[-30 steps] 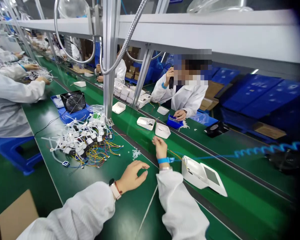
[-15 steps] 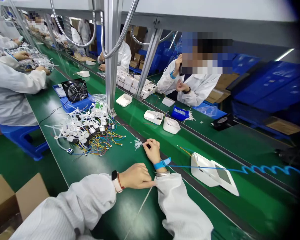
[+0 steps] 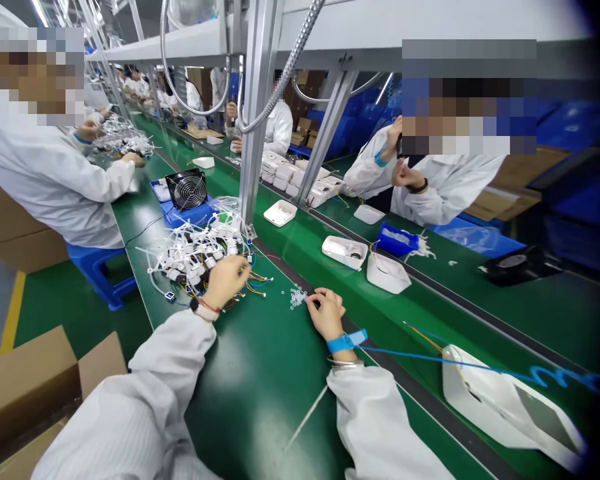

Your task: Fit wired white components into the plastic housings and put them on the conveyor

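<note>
My left hand (image 3: 226, 283) is at the near right edge of a heap of white-and-black parts with tubes and coloured wires (image 3: 193, 250). Its fingers are bent and slightly apart, with nothing visible in them. My right hand (image 3: 327, 312) rests at the dividing strip, thumb and forefinger pinched beside a small pile of whitish rings (image 3: 297, 297). Whatever lies between those fingertips is too small to make out. A blue wrist strap (image 3: 347, 341) with a cord circles my right wrist.
White housings (image 3: 389, 272) sit on the lower green strip beyond the divider; a larger one with a panel (image 3: 510, 407) lies right. A black fan (image 3: 187, 190) stands behind the heap. A metal post (image 3: 260, 120) rises nearby. Co-workers sit left and opposite. An open carton (image 3: 30, 380) is lower left.
My left hand has moved from beside my right wrist forward and left to the wired heap. My right hand stays pinched by the rings. The view has turned left.
</note>
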`<state>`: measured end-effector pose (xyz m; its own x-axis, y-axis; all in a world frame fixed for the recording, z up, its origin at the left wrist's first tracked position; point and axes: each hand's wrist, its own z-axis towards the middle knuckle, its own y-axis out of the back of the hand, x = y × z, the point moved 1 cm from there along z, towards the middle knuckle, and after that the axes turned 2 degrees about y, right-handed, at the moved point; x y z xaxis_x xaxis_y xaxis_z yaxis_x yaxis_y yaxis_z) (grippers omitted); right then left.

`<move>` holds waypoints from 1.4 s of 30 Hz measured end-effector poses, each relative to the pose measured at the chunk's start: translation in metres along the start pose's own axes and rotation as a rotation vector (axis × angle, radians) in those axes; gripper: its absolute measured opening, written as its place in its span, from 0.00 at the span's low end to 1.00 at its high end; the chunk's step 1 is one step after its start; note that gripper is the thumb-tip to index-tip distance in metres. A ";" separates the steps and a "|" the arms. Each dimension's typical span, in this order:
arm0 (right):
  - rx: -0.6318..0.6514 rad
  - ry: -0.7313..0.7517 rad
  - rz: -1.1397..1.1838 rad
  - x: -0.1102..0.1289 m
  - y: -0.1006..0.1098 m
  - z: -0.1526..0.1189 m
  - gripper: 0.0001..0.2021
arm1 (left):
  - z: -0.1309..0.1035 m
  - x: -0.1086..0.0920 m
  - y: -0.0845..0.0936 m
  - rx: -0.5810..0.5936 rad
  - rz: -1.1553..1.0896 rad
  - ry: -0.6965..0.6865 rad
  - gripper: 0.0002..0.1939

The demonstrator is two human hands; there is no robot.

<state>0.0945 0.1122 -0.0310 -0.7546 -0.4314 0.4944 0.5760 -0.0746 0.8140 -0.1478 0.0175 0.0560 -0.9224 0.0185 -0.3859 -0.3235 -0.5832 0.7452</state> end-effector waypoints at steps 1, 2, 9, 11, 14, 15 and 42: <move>0.002 0.008 -0.002 0.001 0.000 0.000 0.09 | 0.008 0.013 0.008 -0.040 0.024 0.039 0.07; 0.002 0.018 -0.006 0.001 0.001 -0.001 0.09 | 0.014 0.023 0.017 -0.080 0.041 0.065 0.07; -0.009 0.102 -0.059 -0.002 -0.002 -0.001 0.09 | -0.004 0.069 0.085 -0.292 0.265 0.195 0.10; -0.007 0.108 -0.065 -0.004 -0.004 -0.001 0.09 | -0.013 0.080 0.092 -0.146 0.335 0.142 0.11; -0.013 0.109 -0.059 -0.004 -0.004 -0.002 0.09 | -0.020 0.090 0.094 0.004 0.396 0.065 0.12; -0.018 0.106 -0.056 -0.003 -0.004 -0.002 0.09 | -0.021 0.091 0.094 0.005 0.393 0.057 0.13; 0.007 0.104 -0.005 0.005 0.006 -0.005 0.08 | -0.046 0.065 0.074 -0.418 0.419 0.050 0.11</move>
<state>0.0951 0.1053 -0.0251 -0.7206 -0.5222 0.4560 0.5697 -0.0711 0.8188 -0.2216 -0.0619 0.0611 -0.9392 -0.3144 -0.1377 0.1859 -0.8031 0.5661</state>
